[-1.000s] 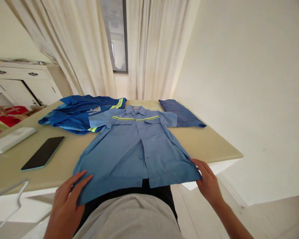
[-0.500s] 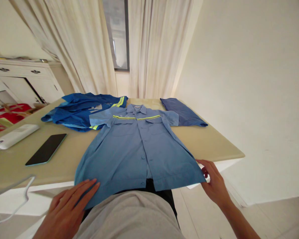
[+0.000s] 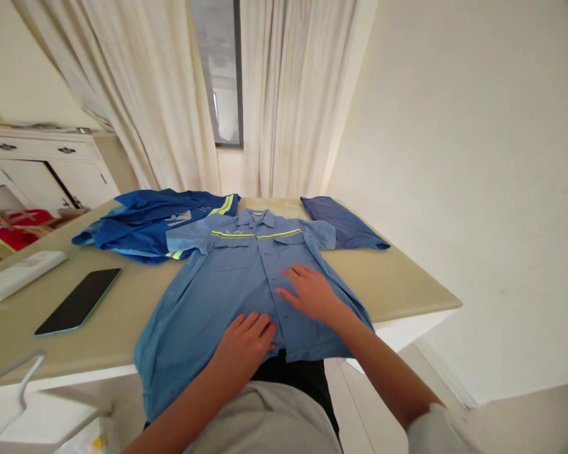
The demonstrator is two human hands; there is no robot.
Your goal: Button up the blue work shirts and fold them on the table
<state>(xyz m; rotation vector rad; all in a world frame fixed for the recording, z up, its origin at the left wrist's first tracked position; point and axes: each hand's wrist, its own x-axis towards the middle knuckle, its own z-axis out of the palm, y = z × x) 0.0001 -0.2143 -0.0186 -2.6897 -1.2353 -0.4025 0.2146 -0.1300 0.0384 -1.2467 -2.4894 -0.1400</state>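
A light blue short-sleeved work shirt lies spread front side up, collar toward the window and hem hanging over the near table edge. A yellow reflective stripe crosses its chest. My left hand is at the lower front placket, its bent fingers closed on the cloth beside the buttons. Higher up, my right hand rests over the other front panel, fingers stretched and thumb apart, holding nothing.
A bright blue garment with reflective bands lies crumpled at the back left, and a folded dark blue garment at the back right. A phone, a white device and a white hanger are on the left of the table.
Both hands have left the shirt's lower side corners and moved inward to the front opening. My right hand has let go of the hem. The view has shifted slightly.
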